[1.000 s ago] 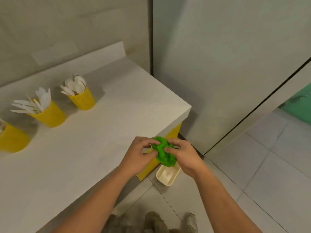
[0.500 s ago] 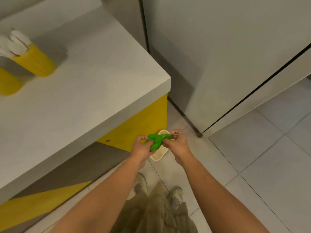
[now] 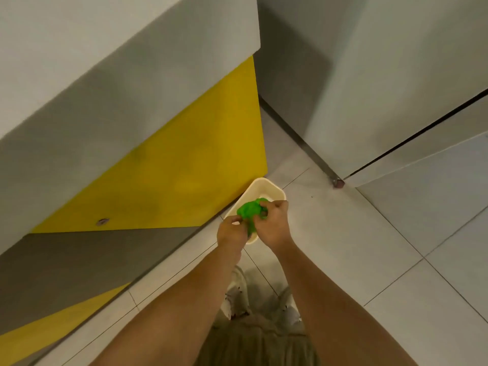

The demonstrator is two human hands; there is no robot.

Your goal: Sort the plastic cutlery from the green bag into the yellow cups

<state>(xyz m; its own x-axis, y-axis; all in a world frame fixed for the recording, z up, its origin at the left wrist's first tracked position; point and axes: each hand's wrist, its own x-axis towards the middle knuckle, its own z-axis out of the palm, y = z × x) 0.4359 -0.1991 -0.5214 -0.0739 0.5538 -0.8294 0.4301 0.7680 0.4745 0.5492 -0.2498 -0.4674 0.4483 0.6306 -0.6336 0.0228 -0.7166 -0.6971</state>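
The crumpled green bag [image 3: 248,211] is bunched small between both my hands, low down over a cream-coloured bin [image 3: 266,188] on the floor. My left hand [image 3: 231,232] pinches its left side and my right hand [image 3: 273,224] grips its right side. The yellow cups and the cutlery are out of view. What is inside the bag, if anything, cannot be seen.
The white table's edge [image 3: 158,70] hangs over the upper left, with a yellow and grey side panel [image 3: 184,170] below it. The bin stands against that panel's corner. A white partition [image 3: 396,88] on a small foot [image 3: 338,183] is at the right. My shoes [image 3: 237,294] rest on grey floor tiles.
My view has swung down from the tabletop to the floor, so the cups left the frame. Both hands carried the crumpled bag lower, close above the bin.
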